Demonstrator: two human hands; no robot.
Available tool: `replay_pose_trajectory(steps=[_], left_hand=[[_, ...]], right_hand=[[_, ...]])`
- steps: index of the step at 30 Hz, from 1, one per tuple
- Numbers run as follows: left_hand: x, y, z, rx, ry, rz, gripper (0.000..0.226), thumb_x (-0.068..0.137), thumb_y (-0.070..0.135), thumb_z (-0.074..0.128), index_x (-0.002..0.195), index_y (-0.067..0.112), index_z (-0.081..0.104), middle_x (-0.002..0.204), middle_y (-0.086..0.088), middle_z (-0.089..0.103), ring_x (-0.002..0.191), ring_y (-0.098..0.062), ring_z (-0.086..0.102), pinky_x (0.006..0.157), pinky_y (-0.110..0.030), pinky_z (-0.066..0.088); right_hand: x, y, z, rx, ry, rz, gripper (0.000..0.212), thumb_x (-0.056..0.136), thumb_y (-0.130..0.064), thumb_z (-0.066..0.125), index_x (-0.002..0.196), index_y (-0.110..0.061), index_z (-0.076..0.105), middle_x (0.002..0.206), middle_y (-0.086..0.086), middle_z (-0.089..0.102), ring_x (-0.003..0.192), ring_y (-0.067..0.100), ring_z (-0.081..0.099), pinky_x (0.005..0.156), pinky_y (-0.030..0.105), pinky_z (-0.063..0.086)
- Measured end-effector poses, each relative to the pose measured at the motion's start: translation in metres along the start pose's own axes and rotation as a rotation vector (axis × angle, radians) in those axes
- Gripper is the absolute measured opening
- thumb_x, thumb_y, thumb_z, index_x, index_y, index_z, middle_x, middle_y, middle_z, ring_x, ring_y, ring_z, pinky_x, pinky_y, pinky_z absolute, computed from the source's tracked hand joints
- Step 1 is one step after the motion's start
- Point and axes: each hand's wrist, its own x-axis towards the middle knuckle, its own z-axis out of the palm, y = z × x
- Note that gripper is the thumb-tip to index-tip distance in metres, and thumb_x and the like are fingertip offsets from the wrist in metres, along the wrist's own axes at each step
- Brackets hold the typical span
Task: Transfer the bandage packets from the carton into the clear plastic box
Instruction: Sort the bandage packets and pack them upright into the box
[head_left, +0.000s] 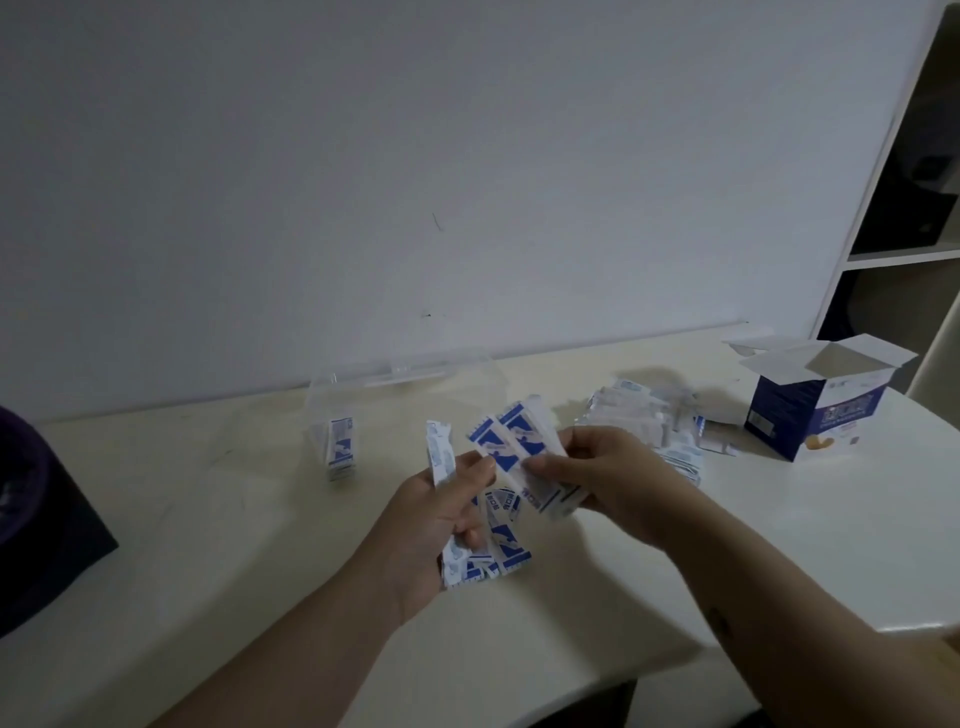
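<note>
While the cream table (208, 545) carries everything, the clear plastic box (405, 371) near the wall seems to hold only one small stack of bandage packets (340, 449), so most of the job looks undone. The opened carton (810, 415) stands at the right, a loose heap (644, 421) of packets beside it. The left hand (441, 525) and right hand (602, 473) each grip a fan of packets above the table.

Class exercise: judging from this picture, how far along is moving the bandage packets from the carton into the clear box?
Done: the carton stands open and a small stack sits in the clear plastic box. In hand: the left hand and right hand each hold several packets. Left: a loose pile lies on the table beside the carton; the carton's inside is hidden.
</note>
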Motion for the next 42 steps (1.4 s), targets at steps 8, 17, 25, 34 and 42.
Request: replay_pose_trajectory(steps=[8,17,25,34,42], left_hand=[[0.003,0.004,-0.008,0.129,0.131,0.109,0.013,0.089,0.014,0.062,0.077,0.010,0.059,0.040,0.005,0.036,0.037,-0.008,0.036,0.044,-0.021,0.042],[0.005,0.009,-0.011,0.112,0.118,0.119,0.020,0.088,0.014,0.063,0.069,0.011,0.056,0.039,0.006,0.037,0.036,-0.008,0.040,0.043,-0.021,0.040],[0.007,0.017,-0.017,0.116,0.096,0.106,0.016,0.087,0.012,0.062,0.073,0.011,0.054,0.043,0.005,0.036,0.036,-0.007,0.041,0.044,-0.020,0.039],[0.001,0.025,-0.018,0.231,0.097,0.200,0.019,0.089,0.012,0.061,0.071,0.012,0.057,0.041,0.008,0.049,0.039,-0.003,0.047,0.041,-0.014,0.040],[0.000,0.040,-0.048,1.302,0.009,1.592,0.016,0.093,0.023,0.056,0.105,0.014,0.059,0.100,0.000,0.052,0.089,-0.010,0.055,0.080,-0.015,0.043]], right_hand=[[-0.004,-0.002,0.042,0.082,-0.037,-0.139,0.008,0.079,-0.013,0.072,0.077,-0.009,0.065,0.078,0.010,0.070,0.075,0.026,0.067,0.077,0.041,0.055],[0.004,-0.003,0.040,0.267,-0.011,-0.032,0.022,0.086,-0.008,0.062,0.064,-0.010,0.059,0.070,0.010,0.064,0.062,0.017,0.061,0.062,0.027,0.053],[0.005,0.002,0.032,0.602,-0.165,0.078,0.020,0.077,-0.021,0.062,0.087,-0.006,0.054,0.085,0.012,0.065,0.078,0.022,0.062,0.073,0.030,0.054],[0.002,-0.012,0.023,0.731,0.059,0.102,0.009,0.092,-0.018,0.055,0.090,-0.011,0.059,0.089,0.003,0.063,0.077,0.015,0.055,0.070,0.027,0.047],[-0.019,-0.026,0.030,0.842,-0.210,0.323,0.009,0.072,-0.023,0.066,0.075,-0.015,0.061,0.104,0.009,0.061,0.094,0.025,0.053,0.080,0.034,0.043]])
